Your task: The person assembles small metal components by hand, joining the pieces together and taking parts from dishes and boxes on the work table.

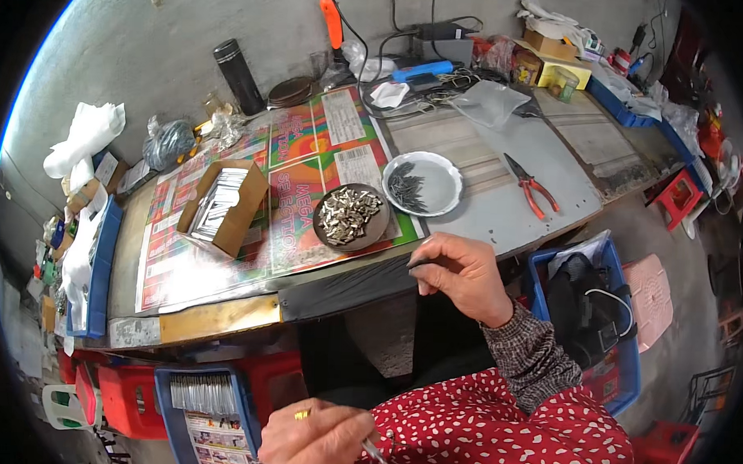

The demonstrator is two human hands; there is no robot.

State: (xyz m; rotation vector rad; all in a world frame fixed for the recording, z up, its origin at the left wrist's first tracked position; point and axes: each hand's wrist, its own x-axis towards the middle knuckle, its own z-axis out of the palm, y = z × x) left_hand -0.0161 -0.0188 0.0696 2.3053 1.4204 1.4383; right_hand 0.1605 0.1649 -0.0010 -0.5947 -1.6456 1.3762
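Note:
My right hand (468,276) is raised in front of the table edge, with thumb and fingers pinched on a small dark piece (414,264). Low in front of my lap, my left hand (319,439) is closed around a thin silvery metal rod (376,455), its tip poking out past the fingers. Beyond my right hand stands a white scalloped bowl (445,184) with slim dark grey pieces (406,186) in it. Beside that, a dark round dish (377,232) carries a heap of short silvery metal pieces (347,215).
Red-handled pliers (532,188) lie on the table's right. An open cardboard box (245,207) of slim silvery items stands left. A black flask (239,76) is at the wall. Blue crates (169,401) flank my legs; a black bag (586,309) fills the right one (628,388).

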